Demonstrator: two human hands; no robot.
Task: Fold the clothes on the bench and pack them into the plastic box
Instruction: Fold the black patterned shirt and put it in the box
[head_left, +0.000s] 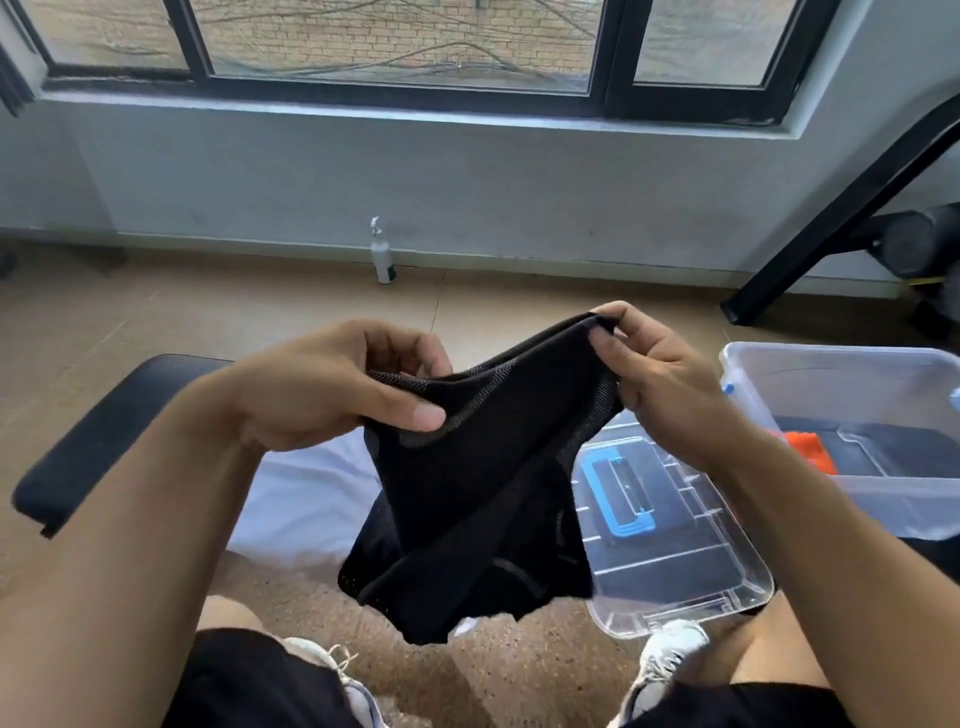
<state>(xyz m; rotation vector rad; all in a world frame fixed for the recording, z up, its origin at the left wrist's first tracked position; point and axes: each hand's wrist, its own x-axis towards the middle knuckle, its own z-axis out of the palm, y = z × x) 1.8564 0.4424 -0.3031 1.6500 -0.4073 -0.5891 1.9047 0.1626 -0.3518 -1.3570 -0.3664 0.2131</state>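
Observation:
Both my hands hold a black mesh garment (483, 499) in the air above the black padded bench (104, 431). My left hand (337, 384) pinches its upper left edge between thumb and fingers. My right hand (654, 374) grips the upper right corner, a bit higher. The cloth hangs down in loose folds. A white garment (306, 499) lies on the bench beneath it. The clear plastic box (841, 374) stands at the right, with dark clothing and something orange (810, 452) inside.
The box's clear lid (675, 561) with a blue handle lies on the bench beside the box. A white spray bottle (383, 257) stands on the floor by the wall. A black metal frame (831, 208) slants at the right. My knees and white shoes are below.

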